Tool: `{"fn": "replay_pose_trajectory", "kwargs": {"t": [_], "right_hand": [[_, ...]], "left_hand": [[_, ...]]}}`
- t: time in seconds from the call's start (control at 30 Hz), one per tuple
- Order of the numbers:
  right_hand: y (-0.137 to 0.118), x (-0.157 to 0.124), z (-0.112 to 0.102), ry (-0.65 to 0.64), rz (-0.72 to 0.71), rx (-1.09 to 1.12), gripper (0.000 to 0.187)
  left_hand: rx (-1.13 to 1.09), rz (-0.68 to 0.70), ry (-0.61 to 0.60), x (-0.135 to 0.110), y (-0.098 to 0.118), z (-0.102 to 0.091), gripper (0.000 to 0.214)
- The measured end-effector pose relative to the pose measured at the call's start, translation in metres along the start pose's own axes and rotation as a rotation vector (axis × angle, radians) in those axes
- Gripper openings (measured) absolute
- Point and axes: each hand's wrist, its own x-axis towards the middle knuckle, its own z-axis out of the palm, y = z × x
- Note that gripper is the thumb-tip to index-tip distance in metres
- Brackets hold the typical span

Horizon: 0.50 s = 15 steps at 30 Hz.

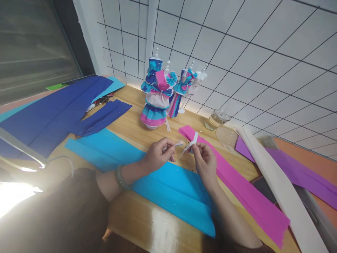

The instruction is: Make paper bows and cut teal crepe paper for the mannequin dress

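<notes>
My left hand [160, 154], with a bracelet on the wrist, is closed in a pinch on a small pale folded strip [179, 143] whose tip sticks out toward the right. Just across from it, my right hand [206, 162] pinches a narrow white strip [195, 137] that is bent or crossed near the fingertips; whether it is paper or tape I cannot tell. A small gap separates the two held pieces. Beneath both hands lies a wide sheet of bright blue crepe paper [173, 186]. A pink crepe paper strip [244, 186] runs behind and under my right hand.
Several miniature dress forms in paper dresses [155, 114] stand by the tiled wall. A glass cup [217, 119] of liquid is right of them. Dark blue crepe paper [60, 109] lies left; a white strip [279, 182] and purple paper [302, 168] lie right. A lamp glares at lower left.
</notes>
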Motion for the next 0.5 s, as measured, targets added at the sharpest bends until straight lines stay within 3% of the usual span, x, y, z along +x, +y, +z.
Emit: {"fn": "replay_pose_trajectory", "kwargs": {"t": [0.27,0.5], "right_hand": [[0.007,-0.003,-0.003,0.03,-0.04,-0.178,0.017],[0.011,-0.002,0.002,-0.036,-0.026,0.005,0.014]], "left_hand": [[0.108,-0.014,-0.044,0.0,-0.005,-0.001,0.019],[0.102,-0.048,-0.169,-0.001,-0.007,-0.001,0.02]]}}
